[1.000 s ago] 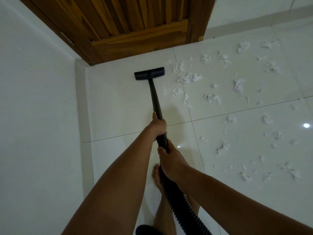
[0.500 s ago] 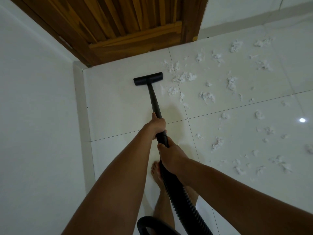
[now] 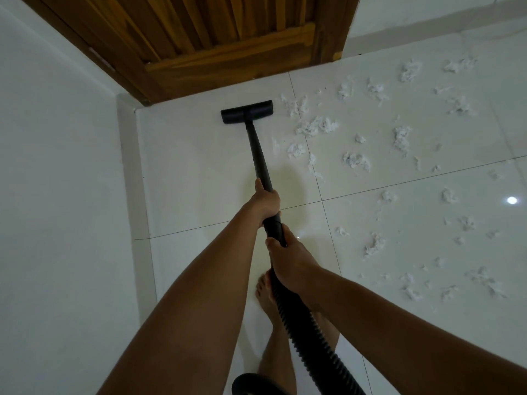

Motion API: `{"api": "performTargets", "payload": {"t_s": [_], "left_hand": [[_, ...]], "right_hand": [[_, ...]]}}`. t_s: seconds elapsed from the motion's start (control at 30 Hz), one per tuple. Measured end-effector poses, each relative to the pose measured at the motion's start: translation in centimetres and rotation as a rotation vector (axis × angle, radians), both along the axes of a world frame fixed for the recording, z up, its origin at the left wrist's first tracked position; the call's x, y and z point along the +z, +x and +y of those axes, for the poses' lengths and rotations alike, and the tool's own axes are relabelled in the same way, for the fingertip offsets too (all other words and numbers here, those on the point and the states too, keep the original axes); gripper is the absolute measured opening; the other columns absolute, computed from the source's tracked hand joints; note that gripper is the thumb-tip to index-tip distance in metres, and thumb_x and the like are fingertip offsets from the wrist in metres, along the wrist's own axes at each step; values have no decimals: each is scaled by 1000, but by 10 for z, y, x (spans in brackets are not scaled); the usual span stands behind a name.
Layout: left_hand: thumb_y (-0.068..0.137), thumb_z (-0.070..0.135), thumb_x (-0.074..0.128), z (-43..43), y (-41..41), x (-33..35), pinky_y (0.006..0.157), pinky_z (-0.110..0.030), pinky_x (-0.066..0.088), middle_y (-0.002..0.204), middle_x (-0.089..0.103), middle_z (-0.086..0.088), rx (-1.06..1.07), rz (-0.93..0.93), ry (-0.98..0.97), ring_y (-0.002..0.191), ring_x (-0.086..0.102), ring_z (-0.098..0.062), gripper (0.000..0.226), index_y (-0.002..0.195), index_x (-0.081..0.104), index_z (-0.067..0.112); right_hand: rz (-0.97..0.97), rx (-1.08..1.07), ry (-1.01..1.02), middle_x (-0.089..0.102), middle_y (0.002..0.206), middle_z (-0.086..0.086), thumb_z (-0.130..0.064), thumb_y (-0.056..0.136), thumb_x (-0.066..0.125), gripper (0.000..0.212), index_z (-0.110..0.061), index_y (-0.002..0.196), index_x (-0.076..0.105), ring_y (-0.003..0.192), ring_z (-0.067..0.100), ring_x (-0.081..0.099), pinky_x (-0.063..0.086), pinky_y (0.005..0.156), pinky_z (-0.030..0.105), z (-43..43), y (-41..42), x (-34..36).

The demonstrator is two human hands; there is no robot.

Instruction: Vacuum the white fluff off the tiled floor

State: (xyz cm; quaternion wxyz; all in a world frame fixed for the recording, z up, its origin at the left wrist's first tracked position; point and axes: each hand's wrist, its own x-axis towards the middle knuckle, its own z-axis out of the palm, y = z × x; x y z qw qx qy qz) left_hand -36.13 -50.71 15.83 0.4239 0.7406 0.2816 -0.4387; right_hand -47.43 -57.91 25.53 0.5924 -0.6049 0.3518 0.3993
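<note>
Since the frame half a second back, the vacuum's floor head (image 3: 246,112) has been pushed forward toward the wooden door (image 3: 214,38). It now sits close to the threshold, roughly where it stood a full second ago. That makes one back-and-forth stroke, run along a strip of tiled floor (image 3: 199,166) that carries no fluff.

White fluff (image 3: 316,126): scattered over the tiles to the right of the head. The nearest clumps lie just beside its right end, not under it. The rest spreads toward the far right and back toward the person's side. No clump appears to have gone between the frames.

Assessment: the stroke gained nothing. Nearly the whole job remains, and the head needs swinging right into the debris.

Left grip (image 3: 266,202): clenched round the black wand (image 3: 258,155), about midway along it.

Right grip (image 3: 288,263): clenched round the near end, where the wand meets the ribbed hose (image 3: 308,332), just behind the left. Both arms are extended.

Surroundings: the hose trails down past a bare foot (image 3: 262,295) standing on the floor. A dark rounded shape (image 3: 245,380) at the bottom edge is probably the vacuum's body, though it is cut off and I cannot confirm this. A white wall (image 3: 57,195) bounds the floor on the left.
</note>
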Motion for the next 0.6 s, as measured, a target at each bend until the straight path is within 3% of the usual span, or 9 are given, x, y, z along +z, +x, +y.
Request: {"api": "performTargets", "payload": {"t_s": [0.13,0.3,0.5,0.6], "left_hand": [[107,25,33,7,20,-11,94,-42,58,102,63,-17,5,-24,-3,74,57,-19,68,160,-9,38],[107,25,33,11,40,-24,92,-42,58,97,58,-12,-7,-52,20,73,57,-17,69,160,-9,38],[108,27,33,12,52,-29,91,-41,58,100,59,-12,-6,-63,28,76,60,-17,68,160,-8,38],[108,29,33,11,52,-24,100,-45,55,127,61,-21,18,-46,25,107,68,-29,67,160,-9,39]], "right_hand": [[23,-45,25,53,66,8,-30,108,38,47,-48,151,30,31,8,51,46,36,19,9,19,-13],[50,-73,63,56,71,11,-32,108,39,44,-49,148,34,47,17,55,52,46,28,14,37,-25],[76,-93,75,56,72,11,-32,108,40,46,-52,149,31,50,18,56,55,51,31,17,49,-31],[84,-87,74,57,73,11,-33,108,41,47,-50,151,30,50,17,56,55,51,31,17,51,-29]]}}
